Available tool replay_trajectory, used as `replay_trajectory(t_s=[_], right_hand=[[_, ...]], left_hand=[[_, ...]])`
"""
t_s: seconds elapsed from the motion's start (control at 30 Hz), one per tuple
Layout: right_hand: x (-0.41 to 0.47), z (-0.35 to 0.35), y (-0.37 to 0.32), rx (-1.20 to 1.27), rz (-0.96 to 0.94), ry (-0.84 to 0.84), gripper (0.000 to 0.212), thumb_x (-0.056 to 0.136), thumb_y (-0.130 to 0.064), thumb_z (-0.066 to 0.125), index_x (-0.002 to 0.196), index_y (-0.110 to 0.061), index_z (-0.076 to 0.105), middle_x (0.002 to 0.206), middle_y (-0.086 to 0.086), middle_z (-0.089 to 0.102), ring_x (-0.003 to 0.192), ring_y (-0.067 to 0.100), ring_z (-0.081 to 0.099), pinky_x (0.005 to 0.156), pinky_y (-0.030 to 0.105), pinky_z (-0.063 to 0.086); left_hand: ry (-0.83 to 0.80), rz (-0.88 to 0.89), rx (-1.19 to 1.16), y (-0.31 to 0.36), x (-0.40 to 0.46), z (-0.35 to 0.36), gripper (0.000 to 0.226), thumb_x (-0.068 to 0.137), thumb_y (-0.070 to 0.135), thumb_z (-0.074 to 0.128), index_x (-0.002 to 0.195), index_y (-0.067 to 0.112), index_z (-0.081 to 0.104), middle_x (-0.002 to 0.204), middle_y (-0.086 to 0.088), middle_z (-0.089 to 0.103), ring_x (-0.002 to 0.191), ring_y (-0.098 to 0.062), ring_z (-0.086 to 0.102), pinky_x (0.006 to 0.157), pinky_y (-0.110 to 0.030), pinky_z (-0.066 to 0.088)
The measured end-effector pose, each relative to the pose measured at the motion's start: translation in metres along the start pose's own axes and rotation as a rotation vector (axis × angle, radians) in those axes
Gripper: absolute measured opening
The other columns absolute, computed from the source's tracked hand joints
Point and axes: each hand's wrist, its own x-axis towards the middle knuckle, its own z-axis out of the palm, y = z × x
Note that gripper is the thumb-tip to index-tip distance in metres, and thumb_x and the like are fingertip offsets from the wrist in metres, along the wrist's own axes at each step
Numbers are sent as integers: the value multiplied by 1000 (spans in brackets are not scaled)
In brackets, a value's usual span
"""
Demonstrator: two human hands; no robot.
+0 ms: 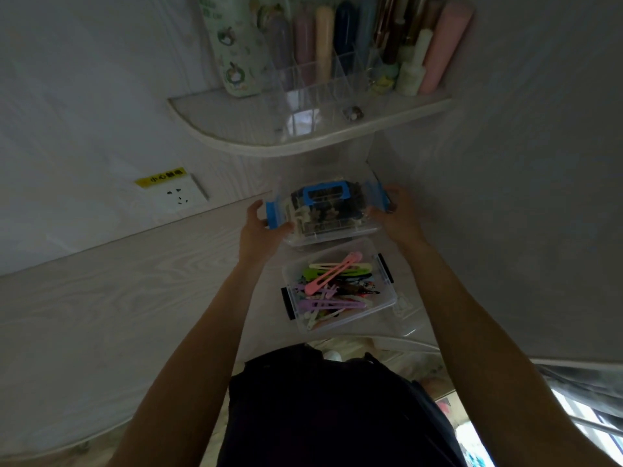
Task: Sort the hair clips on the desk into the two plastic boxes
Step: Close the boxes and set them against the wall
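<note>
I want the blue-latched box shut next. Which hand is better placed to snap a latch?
Left, probably. The left hand already wraps the blue latch on the far box; the right hand seems to sit beside its latch.

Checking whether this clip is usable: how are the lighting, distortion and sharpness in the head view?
Head view: dim and underexposed, with brighter light only at the lower right; wide-angle bending curves the desk edge and shelf; soft focus, so the dark clips in the blue-latched box blur together, while the pastel clips in the near box stay readable.
</note>
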Motion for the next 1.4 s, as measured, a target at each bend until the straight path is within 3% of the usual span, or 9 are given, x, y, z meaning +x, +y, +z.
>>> replay_trajectory(t_s=[0.37,0.47,0.63,0.73,0.83,1.0,1.13,1.27,1.4], right_hand=[[-13,18,8,-93,-100,220,45,87,-14,62,129,-6,50,128,12,58,113,23,56,90,19,43],[-13,19,4,-268,-204,217,40,89,-13,57,128,-4,52,131,15,56,117,27,56,102,33,42],[-5,16,-4,-412,-265,81,42,95,-18,48,135,-7,45,139,14,49,123,26,50,103,29,36],[-24,7,-12,-317,-330,-55,40,97,-16,44,135,-3,41,138,17,48,123,27,47,99,22,32],[-59,-6,3,-245,-379,36,32,95,-11,46,125,0,50,123,22,57,110,32,52,90,28,39],[-120,-27,73,-312,-264,303,18,86,-3,56,103,-6,62,100,11,65,93,23,56,78,11,34],[-149,-19,117,-582,-155,181,22,75,-7,67,96,-10,63,97,12,66,89,34,57,78,32,41],[-152,-4,128,-807,-118,62,36,75,-27,72,107,-16,62,104,12,62,94,34,56,81,40,42],[-146,2,120,-917,-74,114,17,84,-21,61,98,-10,63,98,14,67,93,33,59,83,38,41]], left_hand=[[130,252,282,-4,-11,4,42,83,29,64,122,14,59,109,-8,65,93,-20,63,72,-23,42],[113,269,358,-7,-3,4,40,84,31,61,118,11,61,110,-11,62,95,-24,63,73,-26,42],[96,295,421,-8,12,1,32,88,29,54,107,4,60,103,-19,60,93,-31,60,69,-29,39],[118,288,386,-9,1,4,43,92,30,50,127,5,49,120,-19,54,110,-30,53,86,-33,41],[184,427,319,-17,-36,7,53,88,39,56,133,12,44,130,-13,49,118,-25,44,96,-30,35],[-149,736,534,-33,-96,22,51,71,62,59,103,22,64,97,3,68,89,-15,59,79,-27,43],[-413,823,763,-47,-119,34,43,73,44,72,111,25,62,104,7,68,94,-13,62,77,-24,43],[-285,837,806,-63,-117,25,20,85,24,63,105,25,67,104,6,70,92,-16,66,66,-25,47],[-157,940,815,-82,-106,-5,15,76,16,72,90,23,72,91,5,73,83,-16,69,57,-24,51]])
